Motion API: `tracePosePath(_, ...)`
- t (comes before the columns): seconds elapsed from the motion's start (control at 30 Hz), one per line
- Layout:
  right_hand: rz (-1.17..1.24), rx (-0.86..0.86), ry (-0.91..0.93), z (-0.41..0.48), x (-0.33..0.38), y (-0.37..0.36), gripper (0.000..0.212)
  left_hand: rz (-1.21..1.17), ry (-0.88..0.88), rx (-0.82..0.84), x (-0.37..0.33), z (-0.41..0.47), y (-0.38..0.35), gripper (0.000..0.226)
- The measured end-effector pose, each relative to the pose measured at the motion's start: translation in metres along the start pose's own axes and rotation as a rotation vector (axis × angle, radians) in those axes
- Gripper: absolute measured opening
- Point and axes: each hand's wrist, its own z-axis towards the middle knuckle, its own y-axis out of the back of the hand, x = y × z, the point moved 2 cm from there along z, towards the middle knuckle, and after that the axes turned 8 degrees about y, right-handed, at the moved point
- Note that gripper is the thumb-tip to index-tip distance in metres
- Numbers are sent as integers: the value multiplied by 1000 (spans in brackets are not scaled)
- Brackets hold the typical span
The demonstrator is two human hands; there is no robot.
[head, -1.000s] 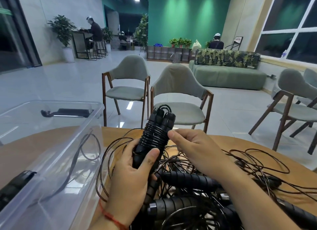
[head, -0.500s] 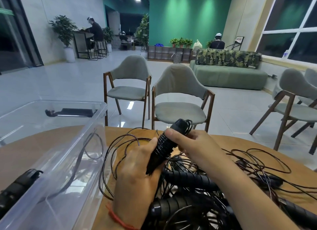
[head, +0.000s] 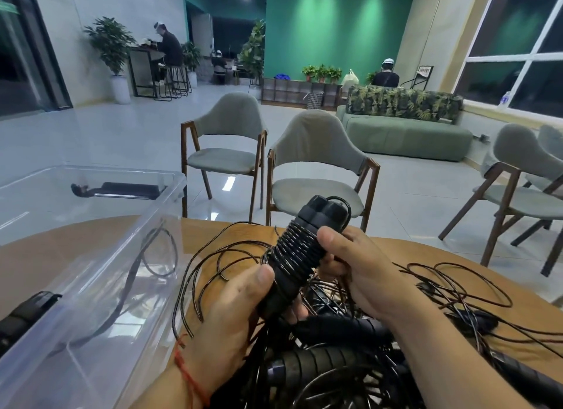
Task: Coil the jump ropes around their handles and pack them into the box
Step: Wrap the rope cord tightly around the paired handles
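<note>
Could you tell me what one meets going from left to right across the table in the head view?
Clear box → left hand → wound handles → right hand → loose ropes.

Office lounge: grey armchairs (head: pixel 316 161), green sofa (head: pixel 405 134), potted plants (head: pixel 109 42), people at high desks (head: pixel 143 70).

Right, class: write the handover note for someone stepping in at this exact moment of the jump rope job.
Left hand: grips the lower end of the paired black jump rope handles, held upright.
Right hand: thumb pressed on the thin black cord wound around them.
Clear plastic storage box: on the round wooden table, at the left; at least one rope lies inside.
Done: this bundle looks nearly wound.
Left: box it, then coil the tangled black ropes heaped below the hands.
</note>
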Motion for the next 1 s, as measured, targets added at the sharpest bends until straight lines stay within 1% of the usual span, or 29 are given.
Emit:
tracePosePath(0.07,-24,36,12,0,1,1,44,-45,4,15,1,2,1,76)
tracePosePath(0.13,-76,36,14,1,3,2,55,-77,-13,-32,5,5,1,72)
tracePosePath(0.2,-143,11,-1,0,7,3,57,-91,-38,-108,6,6,1,65)
tracePosePath(0.23,-186,4,-6,-1,11,4,54,-96,-47,-134,7,7,0,63)
tracePosePath(0.33,-299,-14,-6,-2,23,4,30,-57,-91,-235,5,7,-1,52)
tracePosePath(0.4,-376,-52,-10,-1,27,4,28,13,-128,-345,4,7,0,39)
tracePosePath(0.47,-372,-72,-23,-1,25,1,31,88,-144,-405,3,6,1,33)
tracePosePath(0.57,-318,-51,-51,0,21,-4,30,142,-159,-444,4,5,2,34)
tracePosePath(0.7,-348,33,-87,-3,25,-5,30,251,-198,-509,3,5,2,27)
tracePosePath(0.77,-358,46,-87,-5,27,-7,31,277,-208,-545,2,3,0,29)
tracePosePath(0.8,-351,40,-81,-5,28,-8,31,306,-211,-569,2,2,1,31)
tracePosePath(0.87,-325,13,-80,-5,30,-11,34,447,-231,-640,3,0,1,37)
tracePosePath(0.93,-303,-33,-91,-6,29,-13,37,586,-289,-706,4,-1,0,41)
tracePosePath(1.0,-282,-76,-91,-6,26,-14,37,668,-367,-729,4,-1,-2,44)
